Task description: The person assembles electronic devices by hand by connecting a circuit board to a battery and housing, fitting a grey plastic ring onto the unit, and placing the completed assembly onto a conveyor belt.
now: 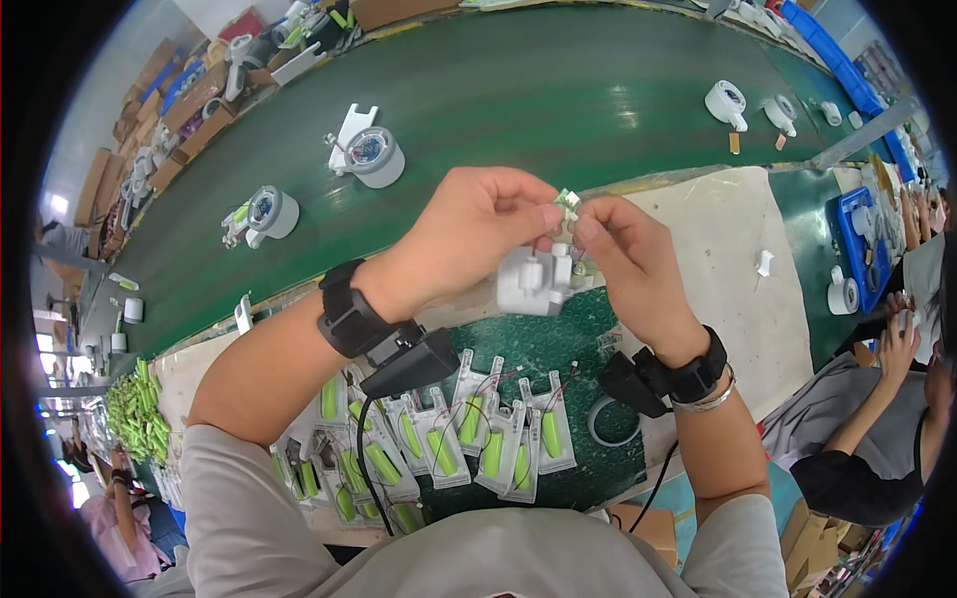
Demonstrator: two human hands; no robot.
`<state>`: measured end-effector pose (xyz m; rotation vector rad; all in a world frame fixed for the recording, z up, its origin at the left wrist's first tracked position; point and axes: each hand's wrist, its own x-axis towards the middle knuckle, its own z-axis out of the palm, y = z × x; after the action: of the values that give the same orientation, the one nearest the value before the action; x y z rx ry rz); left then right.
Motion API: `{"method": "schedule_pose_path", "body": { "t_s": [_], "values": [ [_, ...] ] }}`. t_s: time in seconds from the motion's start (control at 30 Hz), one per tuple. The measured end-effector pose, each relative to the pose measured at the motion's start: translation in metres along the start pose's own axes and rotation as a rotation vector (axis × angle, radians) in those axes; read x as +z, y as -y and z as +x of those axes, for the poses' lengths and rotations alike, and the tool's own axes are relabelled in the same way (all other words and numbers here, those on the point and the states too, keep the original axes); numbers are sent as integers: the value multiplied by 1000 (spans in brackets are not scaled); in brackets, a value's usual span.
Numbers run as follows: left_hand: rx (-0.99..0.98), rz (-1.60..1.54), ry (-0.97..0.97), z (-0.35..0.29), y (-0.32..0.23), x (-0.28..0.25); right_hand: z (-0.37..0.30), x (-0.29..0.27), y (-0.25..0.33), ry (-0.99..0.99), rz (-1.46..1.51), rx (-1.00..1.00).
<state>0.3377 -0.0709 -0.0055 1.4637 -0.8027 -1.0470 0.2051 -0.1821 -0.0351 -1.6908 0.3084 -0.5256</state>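
My left hand (483,214) pinches a small green circuit board (566,198) with a white connector on it, between thumb and fingertips. Right beside it, my right hand (630,261) has its thumb and forefinger closed at the board's edge; what lies between them is too small to make out. Just below the fingers is a white plastic housing (530,284) with a short protruding part, near the edge of the green mat. Closer to my body lie several white plastic handle pieces (492,453) with light-green battery cells and thin red and black wires.
A green conveyor belt (518,100) runs across the far side, carrying white round units (375,157) with dark displays. A grey tape ring (615,421) lies right of the handle pieces. Green cells (137,414) are heaped at left. A co-worker (877,399) sits at right near a blue tray (863,249).
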Motion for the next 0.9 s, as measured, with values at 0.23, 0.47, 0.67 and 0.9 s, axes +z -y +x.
{"method": "schedule_pose_path", "body": {
  "t_s": [0.23,0.47,0.67,0.9],
  "values": [
    [-23,-105,29,-1,8,3,-1,1,3,23,65,77],
    [-43,-176,29,0,10,9,-3,-2,4,29,-77,61],
    [-74,-266,32,-2,12,9,-5,-2,5,-3,-94,50],
    [116,159,-66,-9,11,13,-8,-4,11,-19,-225,-29]
  ]
}}
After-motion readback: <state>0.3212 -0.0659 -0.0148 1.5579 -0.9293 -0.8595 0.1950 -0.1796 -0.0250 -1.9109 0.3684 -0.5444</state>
